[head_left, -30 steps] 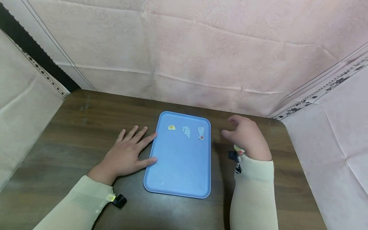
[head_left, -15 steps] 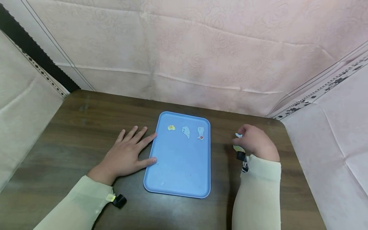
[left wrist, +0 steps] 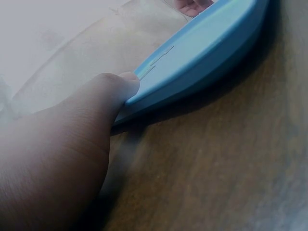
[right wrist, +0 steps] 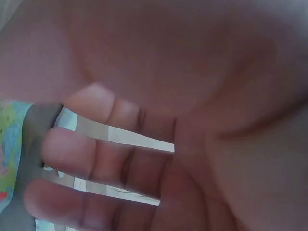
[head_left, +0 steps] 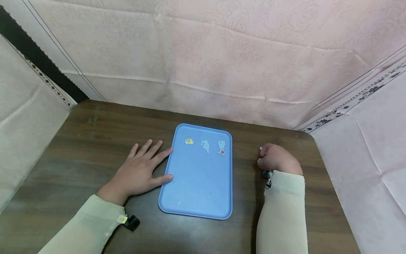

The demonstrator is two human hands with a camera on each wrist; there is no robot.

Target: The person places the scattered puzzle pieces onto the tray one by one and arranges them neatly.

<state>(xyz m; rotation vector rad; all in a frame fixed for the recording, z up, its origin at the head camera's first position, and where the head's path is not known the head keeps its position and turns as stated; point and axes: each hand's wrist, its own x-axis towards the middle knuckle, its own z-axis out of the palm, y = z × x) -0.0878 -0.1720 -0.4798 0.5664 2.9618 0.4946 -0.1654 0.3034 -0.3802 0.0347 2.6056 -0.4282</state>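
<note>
My left hand (head_left: 136,174) lies with fingers spread at the left side of a blue tray (head_left: 196,183). Its thumb and index fingertip rest on the tray's rim, and the left wrist view shows the thumb (left wrist: 127,84) there. Three small flat cut-outs line the tray's far end: a yellow one (head_left: 189,141), a pale blue one (head_left: 205,145) and another with a red mark (head_left: 221,146). Right of the tray, my right hand (head_left: 279,158) bends low over flat pieces on the table. A colourful piece (right wrist: 12,144) shows beside it; the thumb hides whether anything is pinched.
The brown wooden table (head_left: 104,141) runs back to a pale cloth (head_left: 203,63) hung behind it. More cloth hangs at both sides. Black wrist cameras, the left one (head_left: 131,222) included, sit at the sleeve cuffs.
My right hand has moved right and nearer, down onto the flat pieces, its fingers drawing in over them. The left hand and the tray have stayed put.
</note>
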